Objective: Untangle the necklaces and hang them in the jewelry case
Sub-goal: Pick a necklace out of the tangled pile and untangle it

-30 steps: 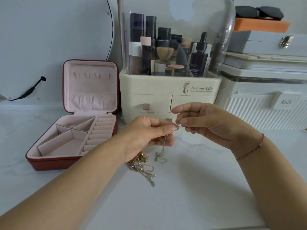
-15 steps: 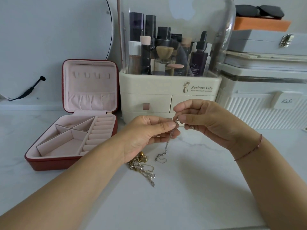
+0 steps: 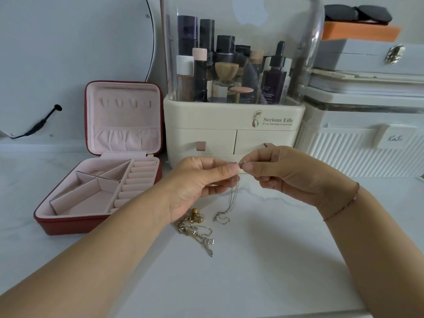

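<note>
Broadly, a white marbled table [image 3: 263, 276] fills the lower part of the view, and along its back edge stands a cream cosmetics organizer [image 3: 234, 136] with a clear domed cover, bottles and droppers packed inside and two small drawers in its base. To the right of it sits a white ribbed storage box [image 3: 353, 159] with grey cases stacked on top. To the left of the organizer the red jewelry case [image 3: 125, 125] lies open, its pink-lined lid standing upright with a row of small hooks [image 3: 125, 103] near the top and a gathered pocket below; its tray is split into angled compartments and a column of ring rolls, and no necklace hangs in it. Both forearms reach in from the bottom corners and meet in front of the organizer's drawers. The left hand [image 3: 197, 184] pinches the upper end of a thin silver chain [image 3: 232, 199] between thumb and forefinger, the other fingers curled beneath. The right hand [image 3: 286, 175], a thin red cord at its wrist, pinches the same end just beside the left fingertips, so the two hands nearly touch. Below the left wrist a tangled heap of gold necklaces [image 3: 195, 227] lies on the table. The silver chain hangs down from the pinch, its lower loop resting on the table just right of the heap.
</note>
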The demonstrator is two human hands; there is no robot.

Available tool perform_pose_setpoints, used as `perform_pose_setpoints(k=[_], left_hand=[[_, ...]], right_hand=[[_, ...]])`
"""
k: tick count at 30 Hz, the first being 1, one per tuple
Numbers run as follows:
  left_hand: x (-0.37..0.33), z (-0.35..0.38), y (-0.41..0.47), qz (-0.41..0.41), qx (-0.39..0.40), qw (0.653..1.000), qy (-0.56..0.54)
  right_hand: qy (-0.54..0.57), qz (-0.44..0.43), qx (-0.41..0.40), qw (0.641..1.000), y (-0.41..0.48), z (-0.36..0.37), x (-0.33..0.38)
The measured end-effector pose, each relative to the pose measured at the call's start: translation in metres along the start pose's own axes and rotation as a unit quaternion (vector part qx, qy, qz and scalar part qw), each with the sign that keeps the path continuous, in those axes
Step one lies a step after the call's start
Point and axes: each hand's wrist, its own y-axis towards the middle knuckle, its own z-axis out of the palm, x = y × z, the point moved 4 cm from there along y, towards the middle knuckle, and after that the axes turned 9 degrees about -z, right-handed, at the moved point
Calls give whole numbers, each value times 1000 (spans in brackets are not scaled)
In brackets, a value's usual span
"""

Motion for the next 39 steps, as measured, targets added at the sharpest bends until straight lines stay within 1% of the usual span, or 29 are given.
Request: perform_pose_setpoints(k=[8,17,23,27,36,39], left_hand=[[0,3,0,-1,5,1000,7],[1,3,2,4,1,1000,14],[-1,4,2,19,5,1000,12],[0,3,2,17,5,1000,16],[2,2,4,26,-12,999,42],[2,3,3,27,-12,998,46]], right_hand=[[31,-6,-14,999,3,-3,-3],[0,-4,25,1000,3,4,-3],[3,-13,2,1000,4,2,-3],[3,-19,2,1000,4,2,-3],[-28,-23,-10,999,5,3,-4],[-34,-14,-28,999,5,2,-6]])
